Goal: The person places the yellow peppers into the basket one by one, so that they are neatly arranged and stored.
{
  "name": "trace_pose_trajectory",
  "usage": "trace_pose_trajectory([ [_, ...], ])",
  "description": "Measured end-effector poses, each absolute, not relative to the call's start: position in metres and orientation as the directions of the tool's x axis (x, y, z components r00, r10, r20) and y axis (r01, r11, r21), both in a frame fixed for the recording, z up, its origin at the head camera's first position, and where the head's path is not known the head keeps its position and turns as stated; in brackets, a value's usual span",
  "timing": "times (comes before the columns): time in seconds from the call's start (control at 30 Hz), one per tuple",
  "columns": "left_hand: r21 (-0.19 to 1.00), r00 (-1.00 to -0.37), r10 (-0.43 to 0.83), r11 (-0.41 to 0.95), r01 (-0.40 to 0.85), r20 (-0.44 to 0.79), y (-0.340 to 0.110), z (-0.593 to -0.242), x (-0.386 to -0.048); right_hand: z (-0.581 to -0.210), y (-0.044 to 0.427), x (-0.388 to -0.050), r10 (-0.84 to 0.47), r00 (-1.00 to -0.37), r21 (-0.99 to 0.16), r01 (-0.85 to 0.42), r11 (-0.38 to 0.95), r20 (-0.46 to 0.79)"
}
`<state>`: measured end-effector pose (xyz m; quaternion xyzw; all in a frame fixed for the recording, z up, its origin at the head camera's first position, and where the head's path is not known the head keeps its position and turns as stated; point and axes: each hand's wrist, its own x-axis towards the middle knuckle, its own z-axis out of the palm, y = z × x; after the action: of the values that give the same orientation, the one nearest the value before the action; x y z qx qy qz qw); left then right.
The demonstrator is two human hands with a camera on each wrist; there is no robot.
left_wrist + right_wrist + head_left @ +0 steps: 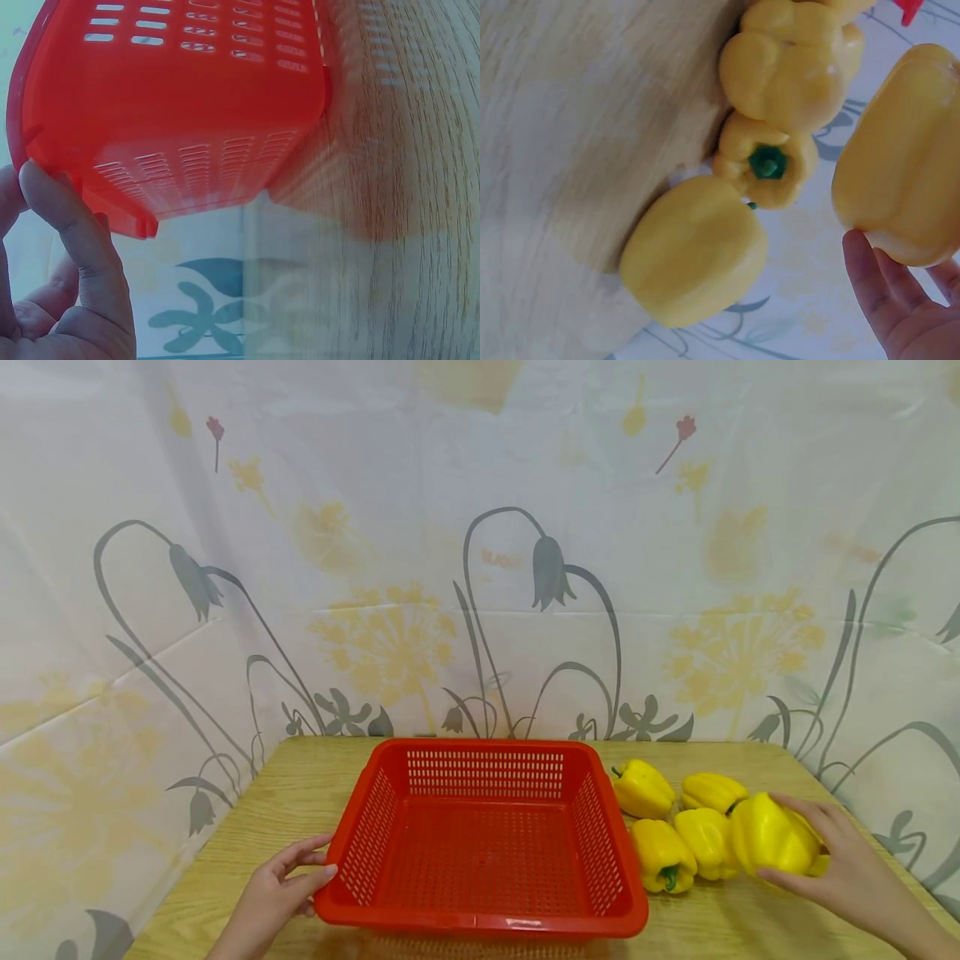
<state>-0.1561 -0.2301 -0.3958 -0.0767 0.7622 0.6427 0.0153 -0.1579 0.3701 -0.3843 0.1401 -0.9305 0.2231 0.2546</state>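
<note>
A red plastic basket [480,860] with slotted sides stands on the table. Its front left rim is pinched by my left hand [281,889], thumb on top; the left wrist view shows fingers at the basket's [172,97] rim. To the right of the basket, my right hand [843,864] grips a yellow bell pepper [772,837] between thumb and fingers. In the right wrist view this bell pepper [907,157] is raised off the table. More yellow bell peppers lie close by, among them one [663,857] with its green stem facing front.
The peppers on the wood-grain table [247,827] are bunched against the basket's right side, one bell pepper [645,789] at the back. Another is partly hidden by my right hand. A flower-printed sheet [480,568] hangs behind and beside the table.
</note>
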Motion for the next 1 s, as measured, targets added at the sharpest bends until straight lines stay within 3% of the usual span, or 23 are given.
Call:
trace_pose_trajectory([
  [0.5,0.978,-0.987,-0.100,0.152,-0.143,-0.129,-0.229,-0.396,-0.156,-0.364,0.351,-0.165,-0.209,-0.766,-0.308,-0.471,0.827,0.608],
  [0.77,0.980,-0.985,-0.105,0.130,-0.149,-0.136,-0.230,-0.397,-0.156,-0.356,0.338,-0.168,-0.236,-0.759,-0.297,-0.492,0.818,0.606],
  [1.0,0.977,-0.981,-0.123,0.129,-0.168,-0.152,-0.230,-0.397,-0.157,-0.348,0.328,-0.169,-0.233,-0.794,-0.303,-0.459,0.835,0.561],
])
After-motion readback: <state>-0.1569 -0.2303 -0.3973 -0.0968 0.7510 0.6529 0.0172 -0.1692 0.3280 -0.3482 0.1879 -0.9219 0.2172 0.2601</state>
